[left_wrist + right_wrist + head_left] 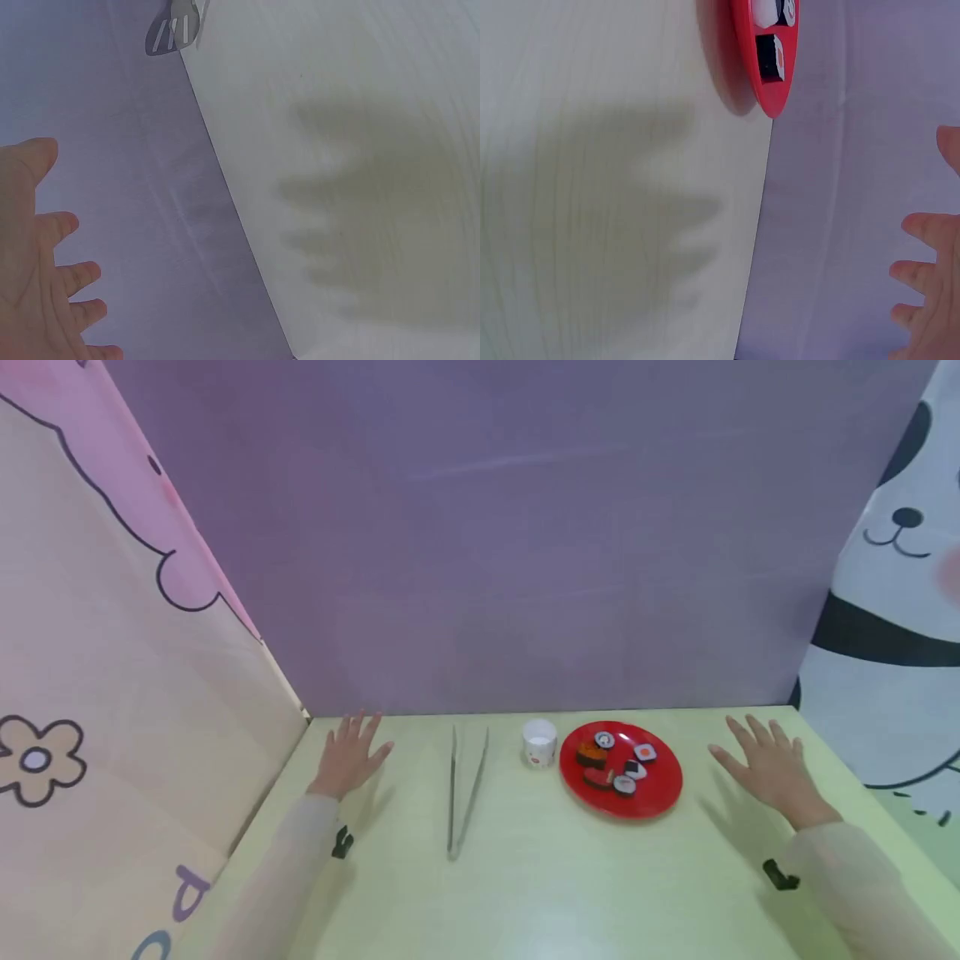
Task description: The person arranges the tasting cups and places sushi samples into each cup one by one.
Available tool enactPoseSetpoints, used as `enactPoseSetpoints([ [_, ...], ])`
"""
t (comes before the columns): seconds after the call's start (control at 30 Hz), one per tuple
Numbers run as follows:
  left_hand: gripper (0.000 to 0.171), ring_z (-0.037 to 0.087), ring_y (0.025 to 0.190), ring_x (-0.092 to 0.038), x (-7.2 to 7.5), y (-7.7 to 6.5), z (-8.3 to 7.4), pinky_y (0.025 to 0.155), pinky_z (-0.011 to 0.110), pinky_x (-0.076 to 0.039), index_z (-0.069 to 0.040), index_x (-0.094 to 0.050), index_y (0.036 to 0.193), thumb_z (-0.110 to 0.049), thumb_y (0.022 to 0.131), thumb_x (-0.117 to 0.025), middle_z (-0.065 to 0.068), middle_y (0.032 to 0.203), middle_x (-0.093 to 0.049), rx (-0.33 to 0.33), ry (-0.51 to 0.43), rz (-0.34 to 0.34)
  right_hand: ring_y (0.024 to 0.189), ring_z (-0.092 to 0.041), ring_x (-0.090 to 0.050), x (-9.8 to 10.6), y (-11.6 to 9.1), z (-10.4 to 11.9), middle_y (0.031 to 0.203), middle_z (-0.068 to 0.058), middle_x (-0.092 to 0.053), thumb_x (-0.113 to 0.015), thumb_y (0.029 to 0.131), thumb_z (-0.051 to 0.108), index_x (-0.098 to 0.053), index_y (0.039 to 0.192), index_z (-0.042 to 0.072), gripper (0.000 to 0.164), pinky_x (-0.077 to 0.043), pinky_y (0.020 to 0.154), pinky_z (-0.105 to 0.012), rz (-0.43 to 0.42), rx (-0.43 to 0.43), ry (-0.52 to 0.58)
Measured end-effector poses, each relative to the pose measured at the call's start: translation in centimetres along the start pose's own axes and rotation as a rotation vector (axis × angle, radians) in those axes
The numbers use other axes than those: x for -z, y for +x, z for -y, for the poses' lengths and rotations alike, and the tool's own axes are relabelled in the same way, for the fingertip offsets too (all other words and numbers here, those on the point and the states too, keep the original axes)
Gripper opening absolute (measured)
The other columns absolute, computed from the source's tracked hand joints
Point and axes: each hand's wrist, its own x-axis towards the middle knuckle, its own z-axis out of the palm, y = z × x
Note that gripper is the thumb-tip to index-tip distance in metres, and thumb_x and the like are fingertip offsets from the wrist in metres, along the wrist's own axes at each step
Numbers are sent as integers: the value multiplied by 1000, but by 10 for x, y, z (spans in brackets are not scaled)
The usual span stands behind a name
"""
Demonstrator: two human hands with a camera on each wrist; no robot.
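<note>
My left hand (348, 760) is spread over the table's left side with nothing in it. Nearest to it lie metal tongs (472, 802), their arms apart and their slotted head (171, 30) showing in the left wrist view. On the right, my right hand (772, 772) also has its fingers spread, holding nothing. Left of that hand is a red plate (652, 802) with several toy sushi pieces (592, 753), one of them a roll (771, 58) seen in the right wrist view. A small white cup (540, 743) stands between the tongs and the plate.
The pale table (525, 893) ends at a purple backdrop (525, 568). A printed panel (112, 652) rises along the left, and a panda-print panel (900, 602) along the right. Both hands cast shadows on the tabletop.
</note>
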Motion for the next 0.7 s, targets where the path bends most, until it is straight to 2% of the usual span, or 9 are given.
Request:
enactPoseSetpoints([
  [0.3,65,49,136,-19,-1,3,-6,105,66,-16,-5,-28,147,-45,97,-42,28,149,-24,-26,-4,13,130,-59,-8,-9,8,24,144,-38,-16,-45,93,54,-17,147,-2,83,0,98,-75,76,10,103],
  [0.6,66,47,136,-20,-1,11,-26,107,63,-16,-5,-28,147,-45,97,-42,27,148,-26,-41,-8,45,130,-54,-16,-20,15,55,145,-35,-20,-57,89,49,-20,146,-3,85,-9,99,-73,133,70,202],
  [0.7,65,45,135,-24,-3,14,-33,106,62,-19,-4,-29,146,-45,97,-42,26,147,-29,-56,-6,48,130,-52,-19,-26,18,66,145,-33,-22,-59,89,45,-22,146,-4,84,-19,99,-70,138,99,236],
])
